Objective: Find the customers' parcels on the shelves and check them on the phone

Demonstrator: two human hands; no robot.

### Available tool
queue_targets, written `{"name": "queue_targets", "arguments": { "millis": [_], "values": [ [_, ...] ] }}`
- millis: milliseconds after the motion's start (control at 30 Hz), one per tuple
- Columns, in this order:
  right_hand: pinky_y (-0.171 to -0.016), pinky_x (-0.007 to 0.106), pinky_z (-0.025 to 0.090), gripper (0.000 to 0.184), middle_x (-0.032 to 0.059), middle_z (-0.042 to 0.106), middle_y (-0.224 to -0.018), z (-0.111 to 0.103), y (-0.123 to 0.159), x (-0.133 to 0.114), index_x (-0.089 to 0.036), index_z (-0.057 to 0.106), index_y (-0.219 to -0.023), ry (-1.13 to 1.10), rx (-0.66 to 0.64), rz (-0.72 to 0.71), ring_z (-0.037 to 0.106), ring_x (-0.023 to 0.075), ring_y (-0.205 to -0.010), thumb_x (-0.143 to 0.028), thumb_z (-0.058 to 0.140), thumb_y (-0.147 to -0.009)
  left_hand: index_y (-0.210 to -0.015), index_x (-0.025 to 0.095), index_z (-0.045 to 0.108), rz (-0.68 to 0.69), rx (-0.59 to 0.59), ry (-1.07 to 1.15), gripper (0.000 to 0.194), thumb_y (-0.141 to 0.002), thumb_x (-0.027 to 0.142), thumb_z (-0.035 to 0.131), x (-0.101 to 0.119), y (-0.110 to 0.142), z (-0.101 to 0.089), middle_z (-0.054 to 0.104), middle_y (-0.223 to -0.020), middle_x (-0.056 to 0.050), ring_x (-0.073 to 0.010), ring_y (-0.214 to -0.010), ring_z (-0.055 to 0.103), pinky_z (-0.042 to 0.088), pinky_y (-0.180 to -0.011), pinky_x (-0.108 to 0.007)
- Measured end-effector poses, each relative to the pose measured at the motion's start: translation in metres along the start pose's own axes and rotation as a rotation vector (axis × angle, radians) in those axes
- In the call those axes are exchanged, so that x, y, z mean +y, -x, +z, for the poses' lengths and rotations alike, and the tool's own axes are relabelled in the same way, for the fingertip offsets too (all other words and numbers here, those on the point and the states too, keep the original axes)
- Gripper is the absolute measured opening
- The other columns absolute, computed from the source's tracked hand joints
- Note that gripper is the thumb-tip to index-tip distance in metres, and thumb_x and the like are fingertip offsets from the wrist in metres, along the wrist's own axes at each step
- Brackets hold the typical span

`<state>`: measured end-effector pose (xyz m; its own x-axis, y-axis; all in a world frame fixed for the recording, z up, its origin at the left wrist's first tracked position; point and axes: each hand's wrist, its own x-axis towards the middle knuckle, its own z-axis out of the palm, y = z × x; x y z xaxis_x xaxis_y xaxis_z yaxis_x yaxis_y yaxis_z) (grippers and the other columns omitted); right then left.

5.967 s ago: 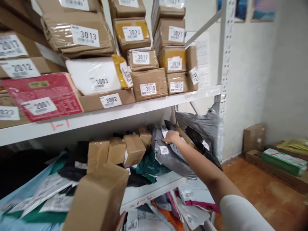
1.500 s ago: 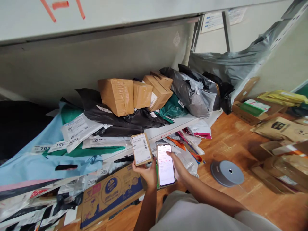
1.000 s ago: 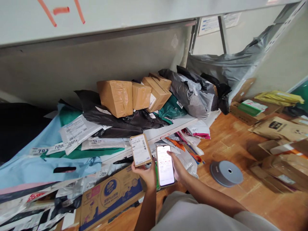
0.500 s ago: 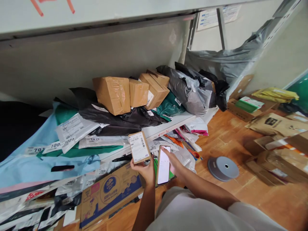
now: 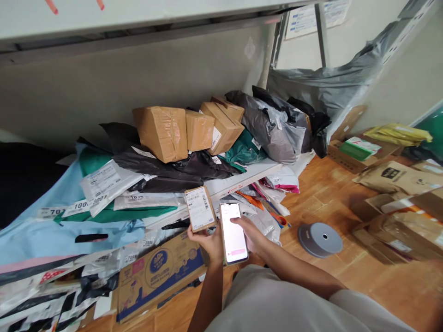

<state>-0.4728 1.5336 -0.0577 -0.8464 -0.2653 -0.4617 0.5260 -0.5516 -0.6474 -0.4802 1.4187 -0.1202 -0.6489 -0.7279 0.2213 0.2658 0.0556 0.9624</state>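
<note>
A small cardboard parcel (image 5: pixel 200 208) with a white shipping label faces up in my left hand (image 5: pixel 209 242), whose fingers grip its lower edge. Close beside it, my right hand (image 5: pixel 252 233) holds a smartphone (image 5: pixel 232 233) with its thumb over the lit white screen. A pink bar shows near the bottom of that screen. Behind both hands runs the white shelf edge (image 5: pixel 247 179), with brown boxes (image 5: pixel 162 133) and black mailer bags (image 5: pixel 173 170) on the shelf.
Labelled white and light blue bags (image 5: pixel 114 240) fill the shelf's left side. A large printed carton (image 5: pixel 161 274) leans below. On the wooden floor to the right are a round grey object (image 5: pixel 320 240) and several cardboard packages (image 5: pixel 398 235). An upper shelf (image 5: pixel 145 16) spans overhead.
The phone has shifted slightly left and tilted the other way, and its screen now shows a pink bar. My right thumb has moved lower on it. The parcel stays almost still.
</note>
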Motion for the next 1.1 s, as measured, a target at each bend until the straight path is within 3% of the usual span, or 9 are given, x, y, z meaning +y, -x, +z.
{"name": "queue_targets", "arguments": {
  "millis": [167,300,400,500,567,667,833,1000,1100],
  "values": [
    [-0.063,0.032,0.052,0.048,0.0050,0.073,-0.078,0.003,-0.004,0.004,-0.016,0.065,-0.103,0.047,0.121,-0.033,0.069,0.0233,-0.067,-0.047,0.077,-0.068,-0.132,0.030,0.029,0.003,0.013,-0.002,0.094,-0.058,0.019,0.086,-0.003,0.000,0.001,0.048,-0.132,-0.011,-0.0219,-0.114,0.057,0.048,-0.099,-0.040],
    [-0.066,0.035,0.053,0.047,0.0070,0.074,-0.078,0.002,-0.006,0.006,-0.015,0.066,-0.098,0.038,0.151,0.028,0.070,0.0253,-0.069,-0.053,0.075,-0.070,-0.131,0.030,0.029,-0.018,0.012,0.004,0.095,-0.057,0.017,0.086,-0.001,0.000,0.001,0.049,-0.130,-0.010,-0.0211,-0.113,0.057,0.048,-0.097,-0.038],
    [-0.077,0.039,0.054,0.047,0.0083,0.075,-0.085,-0.004,-0.006,0.003,-0.016,0.065,-0.100,-0.066,-0.017,0.119,0.071,0.0277,-0.082,-0.054,0.069,-0.072,-0.130,0.030,0.030,-0.028,0.007,0.039,0.095,-0.054,0.013,0.085,-0.002,0.001,-0.002,0.051,-0.127,-0.009,-0.0199,-0.109,0.058,0.047,-0.095,-0.035],
    [-0.091,0.041,0.051,0.047,0.0096,0.075,-0.096,-0.011,0.000,-0.003,-0.014,0.062,-0.108,-0.143,-0.255,0.216,0.069,0.0290,-0.097,-0.035,0.072,-0.067,-0.131,0.031,0.030,-0.041,-0.016,0.055,0.096,-0.053,0.011,0.083,-0.010,0.002,-0.006,0.052,-0.127,-0.007,-0.0189,-0.106,0.058,0.046,-0.093,-0.033],
    [-0.095,0.041,0.049,0.051,0.0099,0.073,-0.105,-0.015,0.007,-0.007,-0.014,0.060,-0.112,-0.192,-0.368,0.178,0.067,0.0283,-0.104,-0.021,0.072,-0.063,-0.133,0.032,0.030,-0.030,-0.028,0.045,0.098,-0.053,0.010,0.082,-0.016,0.003,-0.008,0.051,-0.129,-0.006,-0.0191,-0.107,0.057,0.045,-0.094,-0.033],
    [-0.096,0.040,0.049,0.062,0.0096,0.067,-0.121,-0.016,0.020,-0.011,-0.018,0.055,-0.122,-0.243,-0.496,0.078,0.064,0.0270,-0.110,-0.013,0.071,-0.063,-0.134,0.031,0.029,0.001,-0.021,0.031,0.094,-0.057,0.015,0.080,-0.024,0.002,-0.010,0.048,-0.132,-0.008,-0.0200,-0.111,0.055,0.044,-0.096,-0.034],
    [-0.091,0.038,0.052,0.094,0.0073,0.062,-0.131,-0.011,0.035,-0.007,-0.029,0.039,-0.140,-0.059,-0.498,-0.009,0.064,0.0257,-0.112,-0.003,0.079,-0.059,-0.135,0.030,0.028,0.012,-0.027,0.001,0.096,-0.056,0.015,0.081,-0.021,0.002,-0.010,0.050,-0.130,-0.007,-0.0215,-0.110,0.056,0.044,-0.096,-0.036],
    [-0.093,0.040,0.051,0.096,0.0079,0.061,-0.132,-0.004,0.040,-0.006,-0.032,0.034,-0.145,0.022,-0.451,-0.060,0.063,0.0261,-0.112,-0.013,0.083,-0.065,-0.135,0.032,0.028,0.018,-0.043,-0.005,0.089,-0.063,0.017,0.079,-0.015,0.003,-0.010,0.049,-0.134,-0.008,-0.0211,-0.109,0.057,0.045,-0.096,-0.036],
    [-0.096,0.042,0.049,0.099,0.0079,0.059,-0.134,-0.002,0.041,-0.010,-0.033,0.032,-0.146,0.045,-0.447,-0.098,0.062,0.0269,-0.114,-0.016,0.085,-0.065,-0.135,0.031,0.029,0.025,-0.031,-0.005,0.092,-0.059,0.016,0.080,-0.015,0.002,-0.010,0.049,-0.133,-0.009,-0.0220,-0.108,0.057,0.045,-0.095,-0.036]
  ]
}}
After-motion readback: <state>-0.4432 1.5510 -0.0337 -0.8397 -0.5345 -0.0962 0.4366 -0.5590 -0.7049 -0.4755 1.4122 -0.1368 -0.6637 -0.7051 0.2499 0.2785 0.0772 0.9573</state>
